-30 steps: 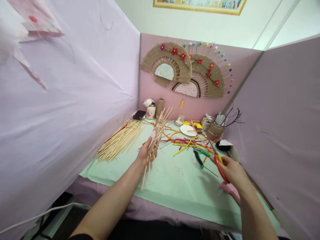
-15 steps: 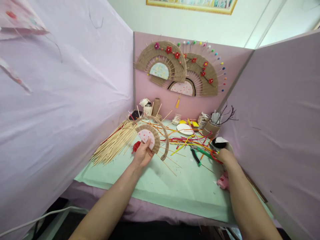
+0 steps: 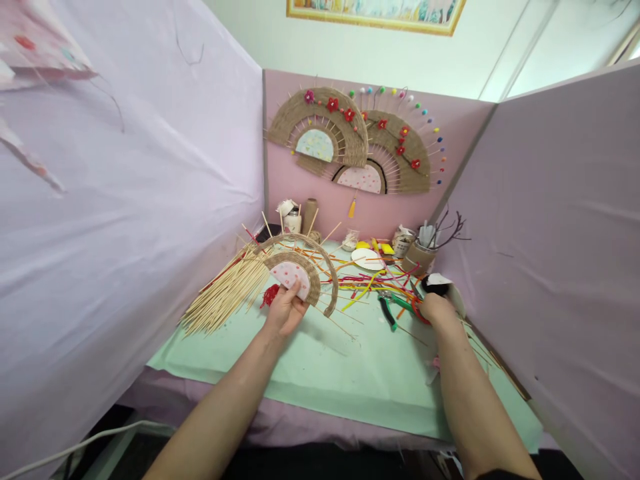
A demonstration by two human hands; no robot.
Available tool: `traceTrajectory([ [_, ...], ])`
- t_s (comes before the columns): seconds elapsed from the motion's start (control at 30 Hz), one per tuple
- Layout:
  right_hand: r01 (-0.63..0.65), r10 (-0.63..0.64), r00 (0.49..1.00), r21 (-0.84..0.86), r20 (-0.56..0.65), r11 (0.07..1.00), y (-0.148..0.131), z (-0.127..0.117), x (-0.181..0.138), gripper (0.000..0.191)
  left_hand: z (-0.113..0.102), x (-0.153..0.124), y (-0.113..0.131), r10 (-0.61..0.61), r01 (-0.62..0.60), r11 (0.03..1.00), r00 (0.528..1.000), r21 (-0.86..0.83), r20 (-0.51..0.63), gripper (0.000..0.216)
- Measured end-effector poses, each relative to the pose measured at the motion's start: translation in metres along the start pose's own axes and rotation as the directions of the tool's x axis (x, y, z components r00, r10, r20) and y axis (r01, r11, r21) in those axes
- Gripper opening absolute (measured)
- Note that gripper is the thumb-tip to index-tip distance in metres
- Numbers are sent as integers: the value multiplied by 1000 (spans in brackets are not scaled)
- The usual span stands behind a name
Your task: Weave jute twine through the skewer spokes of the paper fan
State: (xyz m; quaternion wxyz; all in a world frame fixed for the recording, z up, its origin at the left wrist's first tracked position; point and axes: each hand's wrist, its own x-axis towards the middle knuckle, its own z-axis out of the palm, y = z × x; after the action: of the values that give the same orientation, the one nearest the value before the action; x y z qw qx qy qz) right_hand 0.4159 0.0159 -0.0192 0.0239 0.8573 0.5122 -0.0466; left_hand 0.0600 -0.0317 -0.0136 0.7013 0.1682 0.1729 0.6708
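Observation:
My left hand point(image 3: 290, 312) pinches the lower edge of a half-round fan frame, thumb on its pink spotted centre panel point(image 3: 289, 277). Brown twine point(image 3: 311, 283) is wound around the panel, and a second twine arc point(image 3: 327, 270) crosses the thin sticks farther out. At the right, my right hand point(image 3: 436, 310) closes around scissors point(image 3: 417, 309) with red-orange handles; a dark blade points away, and the fingers are largely hidden. Green-and-black pliers point(image 3: 387, 313) lie just left of it. Behind the left hand is a bundle of red yarn point(image 3: 270, 295).
A heap of bamboo sticks point(image 3: 227, 293) lies at left. Colourful pipe cleaners point(image 3: 367, 287) spread across the middle, near a white plate point(image 3: 367, 259). A brown container with twigs point(image 3: 419, 257) stands back right. Finished fans point(image 3: 325, 100) hang on the pink back panel.
My right hand has shifted slightly left with the scissors, and its forearm now covers most of the pink object beside it. The fan in my left hand has tilted slightly. The view shifted a little.

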Motion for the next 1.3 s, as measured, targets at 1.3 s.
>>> traceTrajectory([
  [1.3,328,-244,918,944,-313,20,-91,23,-67,50,-14,-78,-31,-165,199,978,928,68,-333,20],
])
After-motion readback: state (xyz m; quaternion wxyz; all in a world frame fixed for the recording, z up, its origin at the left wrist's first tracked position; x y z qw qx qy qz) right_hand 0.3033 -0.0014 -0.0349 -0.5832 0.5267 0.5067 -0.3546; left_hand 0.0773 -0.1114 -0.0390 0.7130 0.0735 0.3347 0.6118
